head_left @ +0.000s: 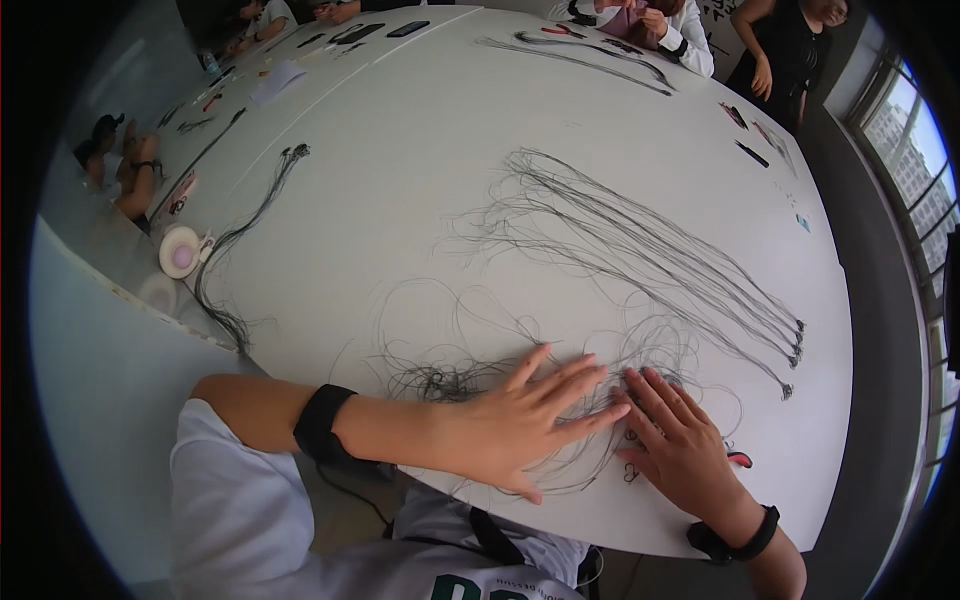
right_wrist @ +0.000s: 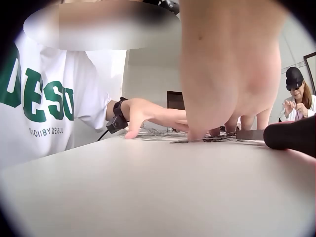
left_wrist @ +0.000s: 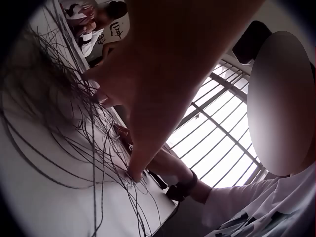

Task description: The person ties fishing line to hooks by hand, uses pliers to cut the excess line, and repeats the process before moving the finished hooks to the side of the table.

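My left hand (head_left: 535, 425) lies spread over a loose tangle of thin, dark, wire-like strands (head_left: 440, 383), its fingers straight and pointing right. Just beside its fingertips is my right hand (head_left: 685, 445), palm down with fingers extended, touching the right part of the tangle. In the left wrist view, strands (left_wrist: 94, 143) loop below the left hand (left_wrist: 136, 94). The right wrist view shows the right hand's fingertips down at the tabletop among the strands. Close to the right hand is a tool with a red and black handle (head_left: 740, 459), mostly hidden.
Long bundles of similar strands (head_left: 650, 235) lie beyond the hands, with dark bunched ends at the right. Another bundle (head_left: 265, 205) stretches along the left, near a round white object (head_left: 180, 252). Other people sit or stand around the white table (head_left: 400, 190).
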`<state>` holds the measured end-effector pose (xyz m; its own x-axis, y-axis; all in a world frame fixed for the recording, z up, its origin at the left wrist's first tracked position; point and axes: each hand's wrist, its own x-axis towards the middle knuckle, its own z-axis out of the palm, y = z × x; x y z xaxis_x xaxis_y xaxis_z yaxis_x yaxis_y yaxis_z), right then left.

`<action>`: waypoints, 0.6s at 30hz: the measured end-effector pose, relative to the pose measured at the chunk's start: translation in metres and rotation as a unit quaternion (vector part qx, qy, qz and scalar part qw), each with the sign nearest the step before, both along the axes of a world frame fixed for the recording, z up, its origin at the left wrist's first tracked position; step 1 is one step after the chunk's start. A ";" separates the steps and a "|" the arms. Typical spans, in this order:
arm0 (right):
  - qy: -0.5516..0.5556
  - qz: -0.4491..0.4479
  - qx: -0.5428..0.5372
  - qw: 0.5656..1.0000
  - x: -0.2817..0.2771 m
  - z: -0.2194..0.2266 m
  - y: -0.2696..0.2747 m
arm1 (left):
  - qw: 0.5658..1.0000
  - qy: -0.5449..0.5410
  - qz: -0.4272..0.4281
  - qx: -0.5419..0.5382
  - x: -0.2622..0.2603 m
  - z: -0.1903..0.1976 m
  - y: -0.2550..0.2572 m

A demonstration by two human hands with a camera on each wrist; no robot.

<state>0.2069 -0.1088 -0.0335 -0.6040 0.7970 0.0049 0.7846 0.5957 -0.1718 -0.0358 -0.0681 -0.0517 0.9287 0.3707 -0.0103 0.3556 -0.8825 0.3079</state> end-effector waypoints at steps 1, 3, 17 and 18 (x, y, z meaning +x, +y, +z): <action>0.000 0.003 -0.013 1.000 0.003 0.000 -0.002 | 1.000 0.000 0.003 -0.013 -0.004 0.002 0.006; 0.001 -0.045 0.007 0.999 0.011 -0.002 -0.009 | 0.998 -0.056 0.036 0.013 -0.009 0.004 0.015; 0.107 -0.057 0.013 0.993 0.021 0.002 -0.018 | 0.998 -0.048 0.015 -0.025 0.010 0.022 0.061; 0.136 -0.054 0.008 0.989 0.023 0.004 -0.016 | 0.994 -0.088 0.021 -0.055 0.013 0.028 0.061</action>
<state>0.2302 -0.1248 -0.0298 -0.4893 0.8556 0.1690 0.7699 0.5148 -0.3772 -0.0224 -0.0067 -0.0239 0.9033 0.4153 0.1078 0.3242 -0.8252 0.4625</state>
